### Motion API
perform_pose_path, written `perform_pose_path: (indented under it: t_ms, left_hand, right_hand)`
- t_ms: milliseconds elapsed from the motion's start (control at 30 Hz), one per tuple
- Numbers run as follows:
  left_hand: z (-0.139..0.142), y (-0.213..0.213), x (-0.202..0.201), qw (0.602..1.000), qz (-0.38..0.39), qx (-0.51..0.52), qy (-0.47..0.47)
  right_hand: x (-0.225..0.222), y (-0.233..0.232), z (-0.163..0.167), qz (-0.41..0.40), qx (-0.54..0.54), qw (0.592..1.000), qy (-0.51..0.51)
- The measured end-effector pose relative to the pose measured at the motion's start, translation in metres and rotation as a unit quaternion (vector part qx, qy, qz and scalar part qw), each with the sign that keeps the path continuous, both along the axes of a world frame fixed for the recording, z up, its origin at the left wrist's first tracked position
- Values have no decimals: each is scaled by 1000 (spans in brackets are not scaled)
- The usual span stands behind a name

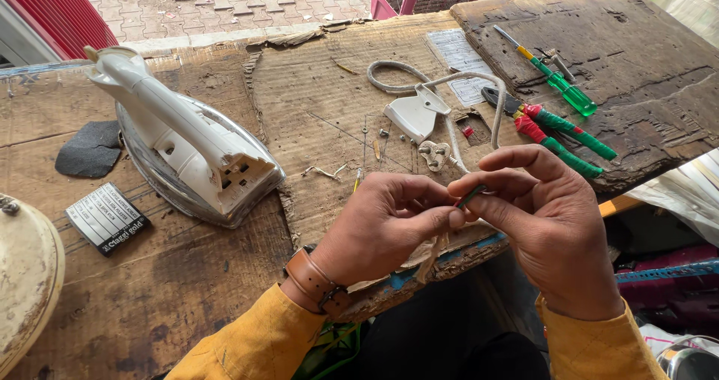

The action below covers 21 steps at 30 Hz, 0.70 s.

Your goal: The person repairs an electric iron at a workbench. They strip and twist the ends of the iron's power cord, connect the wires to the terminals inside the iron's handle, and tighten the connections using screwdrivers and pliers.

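Both hands meet at the near edge of the workbench (225, 275), just over its drop-off. The left hand (382, 226) is closed around the end of the cord (457, 137), thumb and forefinger pressed together on it. The right hand (550, 226) pinches the fine wire ends (472, 196) that stick out of that cord, fingertips together on a green strand. The cord runs away from the hands, loops across the cardboard and passes the white plug cover (412, 114) just beyond the knuckles. The step in hand appears to be dressing or twisting the bared wire ends; the wires are too small to tell how far this has gone. The next move would call for a steady pinch from the left hand while the right works the strands, with little travel. The plug base (434, 155) and small screws (383, 133) lie directly ahead of the left hand, near enough to be swept by a careless motion. To the far side of the right hand lie the pliers (562, 129) and a green screwdriver (558, 80), well apart. Left of the left hand sits the opened clothes iron (187, 144), clear of the wrist. Open room lies between the hands and the plug parts; the bench edge directly beneath is ragged.
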<state>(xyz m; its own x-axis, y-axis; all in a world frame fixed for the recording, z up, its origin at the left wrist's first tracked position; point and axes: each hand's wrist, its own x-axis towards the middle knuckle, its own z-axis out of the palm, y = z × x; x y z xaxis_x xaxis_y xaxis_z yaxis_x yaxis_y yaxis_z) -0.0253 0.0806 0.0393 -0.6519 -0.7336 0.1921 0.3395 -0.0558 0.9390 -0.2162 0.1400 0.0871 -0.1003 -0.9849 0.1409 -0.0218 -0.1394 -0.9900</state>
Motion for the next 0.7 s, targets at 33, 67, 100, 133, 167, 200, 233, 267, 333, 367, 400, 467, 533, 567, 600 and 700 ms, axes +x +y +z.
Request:
perform_pose_path:
  t_ms: [33, 67, 100, 133, 167, 200, 233, 267, 333, 367, 400, 467, 533, 567, 600, 700]
  left_hand:
    - [-3, -3, 0, 1000, -12, 13, 24]
    - [-5, -4, 0, 998, -25, 26, 48]
    - [-8, -6, -1, 998, -27, 32, 43]
    - [-10, -7, -1, 998, -29, 37, 38]
    - [-12, -7, -1, 998, -30, 43, 32]
    - [-13, -7, -1, 998, -24, 45, 32]
    - [-14, -7, -2, 998, -19, 47, 32]
    - [-15, -7, -3, 998, -15, 49, 31]
    - [-15, -6, -3, 999, -3, 32, 33]
    - [-15, -6, -3, 999, 3, 24, 33]
    - [-14, -6, -3, 999, 3, 22, 36]
    - [-12, -5, -1, 999, 4, 18, 42]
    - [-10, -4, 0, 999, 41, 8, 16]
    - [-8, -4, 0, 998, 58, 2, 3]
    - [-7, -4, 0, 998, 60, 6, -4]
    - [-4, -1, -1, 998, 64, 8, -25]
  right_hand:
    - [1, 1, 0, -8, -1, 1000, -2]
    - [1, 1, -1, -17, -1, 1000, -3]
    - [1, 2, -1, -28, -3, 1000, 3]
    - [1, 2, -1, -38, -5, 999, 9]
    - [1, 2, -3, -47, -6, 999, 15]
    - [0, 2, -4, -46, -13, 999, 13]
    - [0, 2, -5, -45, -20, 999, 10]
    - [0, 1, -7, -45, -27, 999, 7]
    - [0, 0, -10, -11, -33, 997, -65]
    - [0, -1, -12, 5, -36, 994, -101]
    - [1, -2, -12, 16, -35, 990, -135]
    - [1, -4, -13, 40, -31, 978, -201]
    - [0, -3, -11, 8, -15, 983, -182]
    - [-1, -2, -10, -8, -7, 985, -173]
    - [-2, -1, -10, 2, -4, 987, -158]
    - [-2, 4, -13, 8, 1, 997, -79]
